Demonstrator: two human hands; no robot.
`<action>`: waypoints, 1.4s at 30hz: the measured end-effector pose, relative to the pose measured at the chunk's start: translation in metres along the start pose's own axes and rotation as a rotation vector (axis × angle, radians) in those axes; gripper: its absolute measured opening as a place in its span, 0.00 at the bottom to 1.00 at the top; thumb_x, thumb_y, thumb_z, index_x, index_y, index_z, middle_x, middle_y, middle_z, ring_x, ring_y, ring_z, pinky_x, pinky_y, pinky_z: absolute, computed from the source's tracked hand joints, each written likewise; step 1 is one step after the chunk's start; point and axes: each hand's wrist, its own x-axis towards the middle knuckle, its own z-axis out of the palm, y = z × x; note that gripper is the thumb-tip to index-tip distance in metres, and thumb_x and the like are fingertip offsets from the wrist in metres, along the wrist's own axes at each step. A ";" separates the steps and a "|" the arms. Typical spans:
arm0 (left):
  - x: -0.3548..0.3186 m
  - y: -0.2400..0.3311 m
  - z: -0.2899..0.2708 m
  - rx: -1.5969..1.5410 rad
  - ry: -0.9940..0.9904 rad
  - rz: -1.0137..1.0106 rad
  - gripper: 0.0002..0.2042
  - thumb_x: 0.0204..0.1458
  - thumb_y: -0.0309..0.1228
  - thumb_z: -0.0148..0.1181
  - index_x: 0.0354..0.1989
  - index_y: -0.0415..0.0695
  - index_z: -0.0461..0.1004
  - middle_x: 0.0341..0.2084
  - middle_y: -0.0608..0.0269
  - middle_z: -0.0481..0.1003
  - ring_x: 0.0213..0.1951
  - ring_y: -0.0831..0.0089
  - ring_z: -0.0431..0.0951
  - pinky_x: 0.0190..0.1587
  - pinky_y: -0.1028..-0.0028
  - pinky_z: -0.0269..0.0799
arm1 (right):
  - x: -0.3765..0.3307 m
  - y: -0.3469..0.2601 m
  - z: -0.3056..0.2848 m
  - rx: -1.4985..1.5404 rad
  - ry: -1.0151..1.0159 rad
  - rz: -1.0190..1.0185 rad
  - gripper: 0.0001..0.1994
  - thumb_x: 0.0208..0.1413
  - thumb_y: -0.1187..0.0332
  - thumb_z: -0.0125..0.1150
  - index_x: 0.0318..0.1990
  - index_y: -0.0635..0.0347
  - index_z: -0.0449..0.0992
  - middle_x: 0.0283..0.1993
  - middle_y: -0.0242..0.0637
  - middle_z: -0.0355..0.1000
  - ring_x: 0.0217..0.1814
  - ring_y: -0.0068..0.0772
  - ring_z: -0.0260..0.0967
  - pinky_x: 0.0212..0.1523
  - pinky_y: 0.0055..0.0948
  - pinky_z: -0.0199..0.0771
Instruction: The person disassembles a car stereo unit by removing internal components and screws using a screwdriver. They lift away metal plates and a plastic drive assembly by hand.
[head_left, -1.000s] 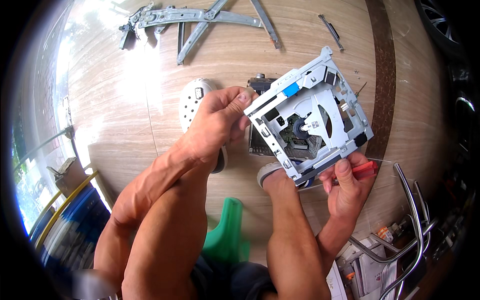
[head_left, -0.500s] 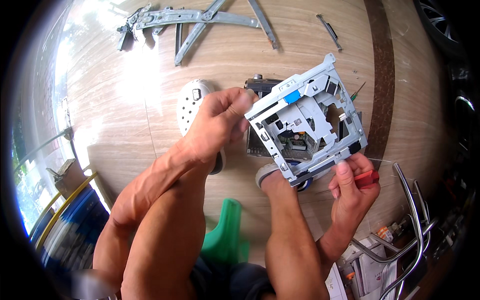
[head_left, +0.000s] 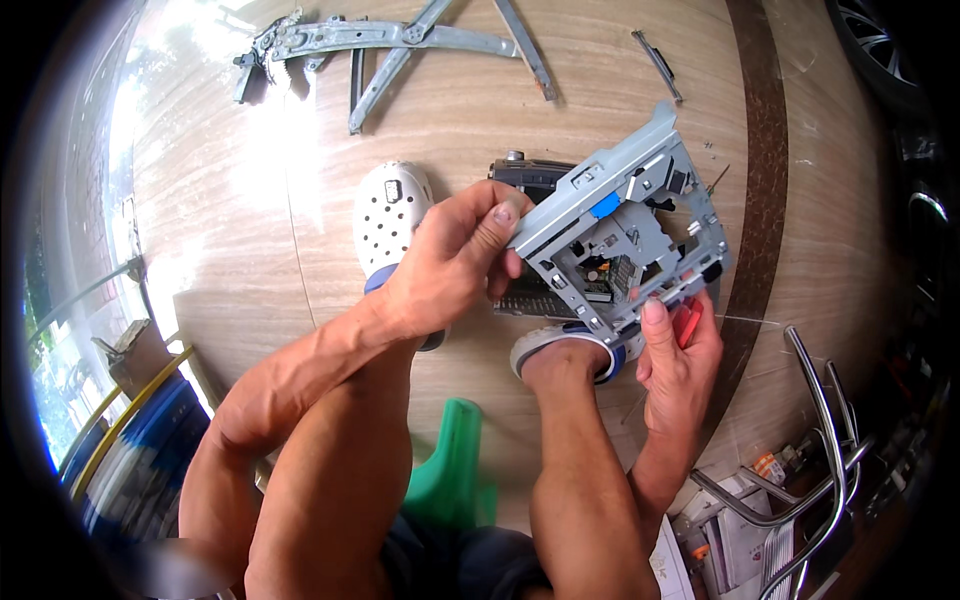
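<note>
A grey sheet-metal drive frame (head_left: 572, 208), with cut-outs and a small blue tab (head_left: 606, 206), is held up tilted in front of me. My left hand (head_left: 450, 260) pinches its left corner between thumb and fingers. At the lower right edge, my right hand (head_left: 682, 372) supports the frame with its thumb on the rim. A red-handled tool (head_left: 688, 322), probably a screwdriver, is also tucked in that right hand; its thin shaft barely shows. Below the frame on the floor lies a black electronic unit (head_left: 528, 174) with a circuit board, partly hidden by the frame.
A metal window-regulator linkage (head_left: 400, 38) lies at the far left on the tiles. A small bar (head_left: 655, 65) and a few screws are at the far right. White clogs (head_left: 392, 215) flank the unit. Chrome tubing (head_left: 820, 400) stands at right, a green plastic piece (head_left: 455, 450) between my legs.
The drive frame has tipped, showing more of its upper side edge. My right hand has shifted left and up along with it; my left hand has moved slightly right.
</note>
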 end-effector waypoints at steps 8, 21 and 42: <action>0.000 -0.003 0.002 -0.054 -0.165 -0.100 0.11 0.71 0.35 0.45 0.48 0.39 0.66 0.27 0.67 0.73 0.26 0.81 0.72 0.32 0.79 0.72 | 0.011 0.011 0.003 -0.015 0.094 0.042 0.23 0.57 0.58 0.71 0.56 0.59 0.75 0.37 0.32 0.78 0.23 0.11 0.58 0.20 0.13 0.53; 0.006 -0.016 -0.004 0.238 -0.491 -0.124 0.10 0.66 0.27 0.53 0.49 0.34 0.74 0.36 0.59 0.79 0.37 0.75 0.78 0.44 0.72 0.77 | 0.035 0.016 -0.041 -0.204 -0.036 0.087 0.18 0.58 0.60 0.68 0.52 0.59 0.77 0.34 0.30 0.78 0.22 0.11 0.57 0.19 0.15 0.51; 0.005 -0.006 -0.011 0.122 -0.353 -0.009 0.15 0.60 0.28 0.62 0.54 0.37 0.74 0.37 0.62 0.79 0.38 0.75 0.78 0.44 0.72 0.75 | 0.028 0.016 -0.044 -0.303 -0.140 -0.017 0.27 0.56 0.57 0.68 0.60 0.62 0.75 0.34 0.27 0.77 0.23 0.08 0.55 0.22 0.14 0.48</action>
